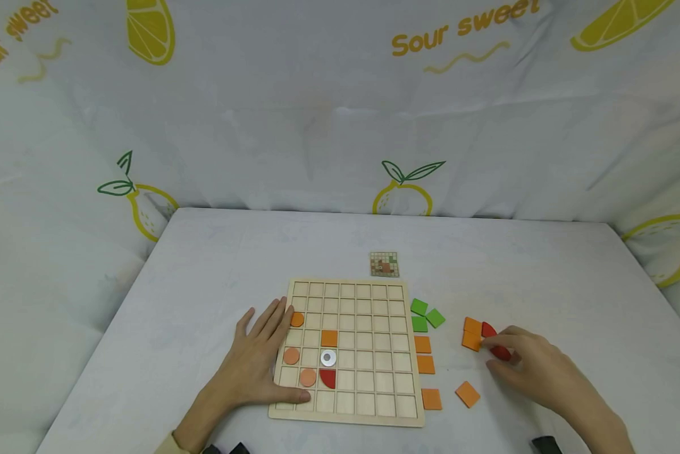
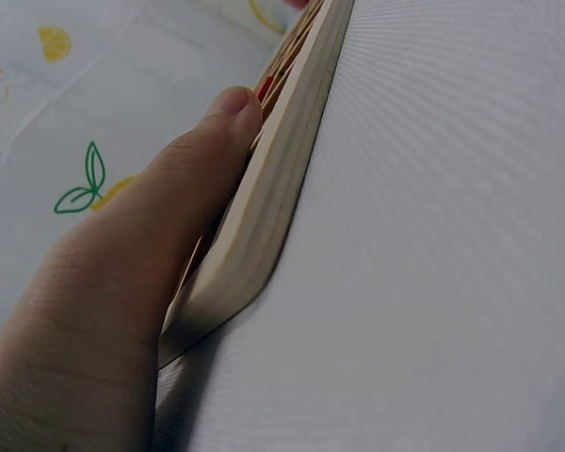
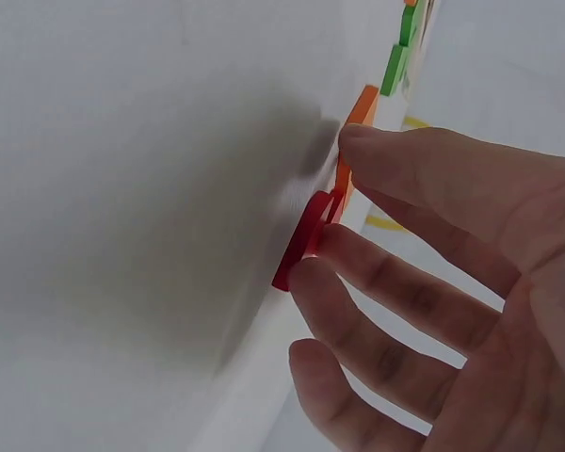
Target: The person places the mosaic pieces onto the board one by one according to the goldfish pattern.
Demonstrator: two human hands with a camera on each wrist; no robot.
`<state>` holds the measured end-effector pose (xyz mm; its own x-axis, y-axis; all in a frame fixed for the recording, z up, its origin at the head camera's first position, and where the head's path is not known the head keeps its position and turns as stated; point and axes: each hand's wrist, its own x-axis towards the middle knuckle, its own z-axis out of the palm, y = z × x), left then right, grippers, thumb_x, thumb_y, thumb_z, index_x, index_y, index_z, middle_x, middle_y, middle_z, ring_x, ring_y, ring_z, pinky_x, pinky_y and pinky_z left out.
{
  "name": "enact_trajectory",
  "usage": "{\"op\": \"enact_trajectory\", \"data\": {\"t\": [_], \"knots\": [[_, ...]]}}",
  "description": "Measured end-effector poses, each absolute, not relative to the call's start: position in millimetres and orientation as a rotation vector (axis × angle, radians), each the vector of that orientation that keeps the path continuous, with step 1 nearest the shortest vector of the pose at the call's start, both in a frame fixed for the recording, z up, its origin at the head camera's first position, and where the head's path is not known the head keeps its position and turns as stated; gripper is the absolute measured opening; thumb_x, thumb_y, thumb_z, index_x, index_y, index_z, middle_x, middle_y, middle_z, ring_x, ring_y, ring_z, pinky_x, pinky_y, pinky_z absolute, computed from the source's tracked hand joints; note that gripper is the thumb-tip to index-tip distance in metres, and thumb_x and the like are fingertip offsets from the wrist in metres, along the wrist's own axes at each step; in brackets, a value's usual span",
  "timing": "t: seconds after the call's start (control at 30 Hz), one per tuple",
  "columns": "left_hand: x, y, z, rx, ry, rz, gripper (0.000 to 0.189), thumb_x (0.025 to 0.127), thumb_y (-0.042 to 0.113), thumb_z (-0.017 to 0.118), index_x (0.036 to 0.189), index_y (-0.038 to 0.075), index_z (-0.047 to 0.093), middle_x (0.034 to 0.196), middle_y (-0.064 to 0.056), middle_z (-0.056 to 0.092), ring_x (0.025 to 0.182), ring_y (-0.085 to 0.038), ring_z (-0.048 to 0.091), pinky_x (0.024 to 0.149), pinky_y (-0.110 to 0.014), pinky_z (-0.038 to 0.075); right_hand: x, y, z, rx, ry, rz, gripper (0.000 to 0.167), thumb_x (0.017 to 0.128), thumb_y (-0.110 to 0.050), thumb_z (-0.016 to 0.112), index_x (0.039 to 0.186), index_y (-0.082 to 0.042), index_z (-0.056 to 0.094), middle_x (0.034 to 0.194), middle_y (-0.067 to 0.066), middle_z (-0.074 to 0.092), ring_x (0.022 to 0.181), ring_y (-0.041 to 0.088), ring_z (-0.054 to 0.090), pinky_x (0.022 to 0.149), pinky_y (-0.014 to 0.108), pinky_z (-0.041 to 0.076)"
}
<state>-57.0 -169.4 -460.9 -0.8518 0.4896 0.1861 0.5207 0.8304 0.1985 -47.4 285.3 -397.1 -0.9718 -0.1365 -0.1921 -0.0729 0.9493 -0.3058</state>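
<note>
My left hand (image 1: 255, 372) rests over the left side of a wooden grid board (image 1: 374, 419), fingers spread along its edge and thumb across the lower left corner. The left wrist view shows the thumb (image 2: 202, 155) lying along the board's thick rim (image 2: 273, 169). To the right, my right hand (image 1: 535, 372) reaches down at red quarter-round tiles, its fingertips at the lower red tile (image 1: 501, 354). Another red tile (image 1: 488, 329) lies just above, beside two orange tiles (image 1: 472, 326). In the right wrist view the thumb stands apart from the red tile (image 3: 303, 240).
On the board sit orange discs (image 1: 308, 378), an orange square (image 1: 329, 338), a white ringed disc (image 1: 328, 357) and a red quarter-round (image 1: 328, 378). Green squares (image 1: 419, 307) and orange squares (image 1: 426, 364) lie along its right edge. A small pattern card (image 1: 384, 264) lies behind.
</note>
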Motion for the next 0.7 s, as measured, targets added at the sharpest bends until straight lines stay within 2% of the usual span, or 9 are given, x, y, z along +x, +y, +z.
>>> {"op": "enact_trajectory", "data": {"t": [0.1,0.23,0.37,0.57,0.7], "knots": [[-57.5,-169.0,-461.2,-0.8,-2.881,-0.367,0.139,0.061,0.094,0.064,0.16,0.002,0.03,0.17,-0.016,0.026,0.158,-0.031,0.026,0.12,-0.061,0.013,-46.8,294.6,-396.6,-0.155,2.85,-0.443,0.031,0.081,-0.011,0.082,0.111,-0.013,0.078,0.108,0.005,0.071,0.083,0.017,0.06,0.067,0.036,0.055],[-58.2,-169.1,-462.0,-0.799,-2.881,-0.359,0.139,0.062,0.095,0.062,0.16,0.002,0.03,0.17,-0.016,0.026,0.158,-0.031,0.026,0.12,-0.061,0.014,-43.8,307.8,-395.7,-0.139,2.776,-0.44,0.041,0.081,-0.002,0.072,0.121,-0.011,0.075,0.116,0.009,0.066,0.085,0.017,0.058,0.064,0.031,0.052],[-58.1,-169.4,-461.9,-0.801,-2.876,-0.36,0.139,0.062,0.095,0.061,0.159,0.001,0.031,0.169,-0.016,0.027,0.158,-0.032,0.027,0.119,-0.062,0.015,-43.6,314.9,-396.2,-0.103,2.731,-0.42,0.045,0.082,0.004,0.067,0.124,-0.011,0.073,0.118,0.011,0.063,0.083,0.015,0.056,0.061,0.026,0.048],[-57.3,-169.1,-460.7,-0.805,-2.875,-0.377,0.138,0.062,0.094,0.063,0.159,0.002,0.031,0.169,-0.017,0.027,0.158,-0.032,0.027,0.12,-0.062,0.014,-45.1,316.7,-399.7,-0.128,2.771,-0.414,0.038,0.083,0.002,0.074,0.119,-0.009,0.075,0.109,0.006,0.065,0.078,0.015,0.053,0.058,0.021,0.043],[-57.0,-169.3,-461.0,-0.802,-2.876,-0.379,0.138,0.062,0.094,0.063,0.16,0.002,0.031,0.169,-0.017,0.027,0.158,-0.032,0.027,0.12,-0.062,0.014,-47.6,313.7,-401.1,-0.147,2.785,-0.41,0.035,0.082,-0.006,0.081,0.117,-0.007,0.076,0.098,0.0,0.067,0.075,0.014,0.05,0.057,0.019,0.043]]}}
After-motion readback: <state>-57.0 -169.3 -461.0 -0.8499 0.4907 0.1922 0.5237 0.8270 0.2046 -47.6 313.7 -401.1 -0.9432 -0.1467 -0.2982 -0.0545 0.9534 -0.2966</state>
